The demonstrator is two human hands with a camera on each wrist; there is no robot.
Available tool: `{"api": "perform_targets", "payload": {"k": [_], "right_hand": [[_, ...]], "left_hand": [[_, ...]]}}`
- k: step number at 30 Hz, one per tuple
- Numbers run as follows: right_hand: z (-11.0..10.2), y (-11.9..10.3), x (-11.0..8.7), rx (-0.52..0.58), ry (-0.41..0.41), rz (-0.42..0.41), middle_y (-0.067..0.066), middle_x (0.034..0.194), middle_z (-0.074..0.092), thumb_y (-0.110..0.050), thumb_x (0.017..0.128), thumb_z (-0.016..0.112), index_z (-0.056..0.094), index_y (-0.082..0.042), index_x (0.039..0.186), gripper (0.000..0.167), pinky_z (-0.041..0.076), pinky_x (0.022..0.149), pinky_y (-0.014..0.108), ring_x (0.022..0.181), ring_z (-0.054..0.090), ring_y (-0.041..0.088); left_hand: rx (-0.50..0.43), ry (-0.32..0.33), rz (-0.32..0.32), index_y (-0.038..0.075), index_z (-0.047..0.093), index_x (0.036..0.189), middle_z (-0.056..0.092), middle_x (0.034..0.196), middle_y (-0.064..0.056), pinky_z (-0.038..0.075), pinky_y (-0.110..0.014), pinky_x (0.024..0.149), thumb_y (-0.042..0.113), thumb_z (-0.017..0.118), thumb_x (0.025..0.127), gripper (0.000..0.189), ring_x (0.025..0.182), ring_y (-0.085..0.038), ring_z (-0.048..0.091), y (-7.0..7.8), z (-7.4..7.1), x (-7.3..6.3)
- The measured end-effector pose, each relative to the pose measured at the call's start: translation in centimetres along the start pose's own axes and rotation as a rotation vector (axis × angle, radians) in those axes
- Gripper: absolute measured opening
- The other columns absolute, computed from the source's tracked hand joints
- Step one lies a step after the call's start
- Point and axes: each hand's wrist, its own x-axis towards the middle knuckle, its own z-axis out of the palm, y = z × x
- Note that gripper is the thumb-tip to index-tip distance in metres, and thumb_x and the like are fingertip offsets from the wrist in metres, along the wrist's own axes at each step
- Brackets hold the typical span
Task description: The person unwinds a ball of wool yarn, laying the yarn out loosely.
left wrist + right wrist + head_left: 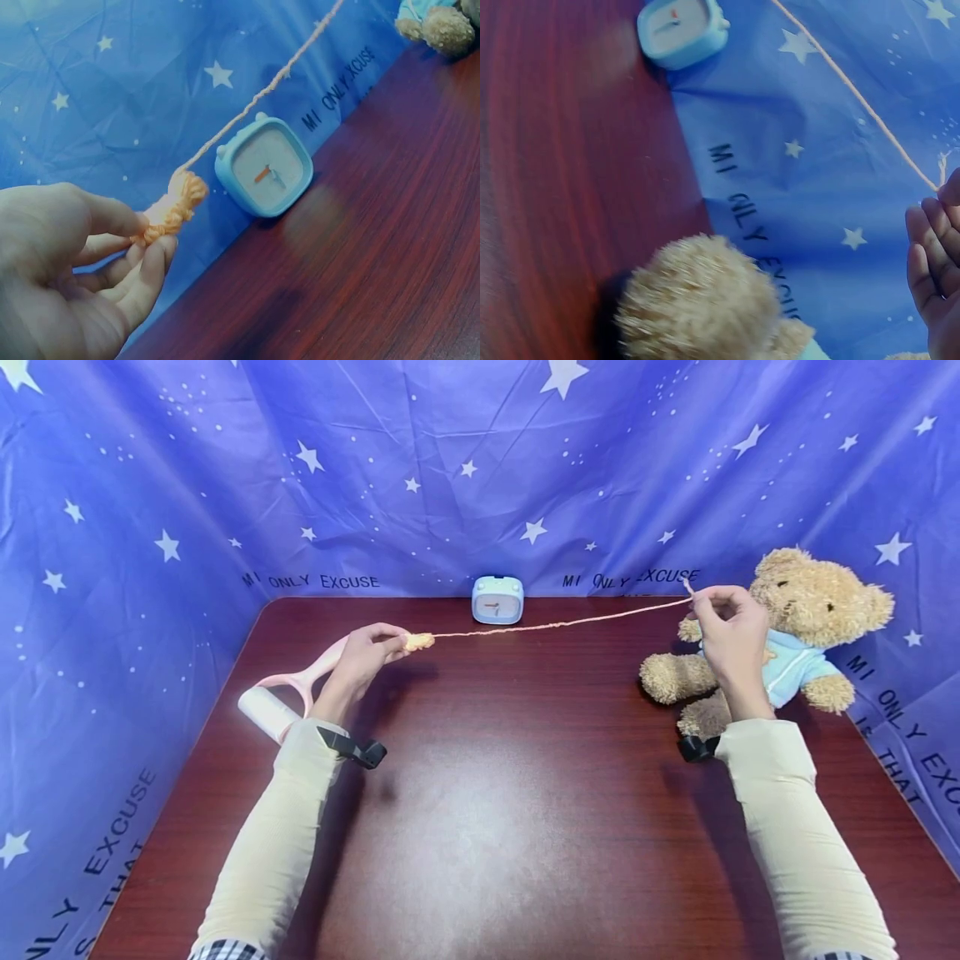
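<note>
Between thumb and fingers my left hand pinches a small orange-yellow bundle of yarn, knotted or crocheted in texture. From it a thin peach yarn strand stretches across, rising slightly to the right, above the table. My right hand pinches the strand near its other end, and a short frayed tail sticks up past the fingertips. Only part of the right hand shows at the edge of the right wrist view. Both hands are raised off the tabletop, far apart.
A light-blue alarm clock stands at the table's back edge. Behind my right hand sits a teddy bear in a blue top. A pink-handled lint roller lies left on the dark red wooden table. Blue starry cloth hangs around.
</note>
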Motion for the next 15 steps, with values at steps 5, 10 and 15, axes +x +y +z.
{"api": "perform_targets", "payload": {"k": [5,10,15], "right_hand": [[1.3,1.3,-0.9,-0.042,-0.071,0.004,-0.020,0.062,0.061,-0.016,0.090,0.063,0.067,-0.018,0.086,0.006,0.039,0.047,0.011,0.056,0.056,-0.005],[2.5,1.8,-2.2,-0.153,-0.154,-0.009,-0.024,0.063,0.059,-0.020,0.091,0.062,0.067,-0.009,0.092,0.012,0.042,0.050,0.010,0.059,0.056,-0.006],[3.3,1.9,-3.3,-0.241,-0.220,-0.026,-0.024,0.065,0.059,-0.025,0.091,0.060,0.067,-0.004,0.095,0.022,0.041,0.054,0.009,0.059,0.053,-0.008]], "left_hand": [[0.013,-0.047,0.067,-0.011,0.057,0.115,0.061,0.095,-0.003,0.057,-0.023,0.084,0.000,0.060,0.091,0.027,0.078,-0.005,0.065,0.9,0.9,-0.6],[0.111,-0.096,0.163,-0.007,0.062,0.111,0.065,0.093,-0.002,0.058,-0.031,0.086,0.005,0.063,0.090,0.024,0.078,-0.007,0.065,2.1,2.1,-1.3],[0.288,-0.141,0.260,0.001,0.067,0.105,0.068,0.089,-0.006,0.057,-0.028,0.078,0.012,0.065,0.090,0.018,0.080,-0.012,0.064,3.3,3.3,-2.0]]}}
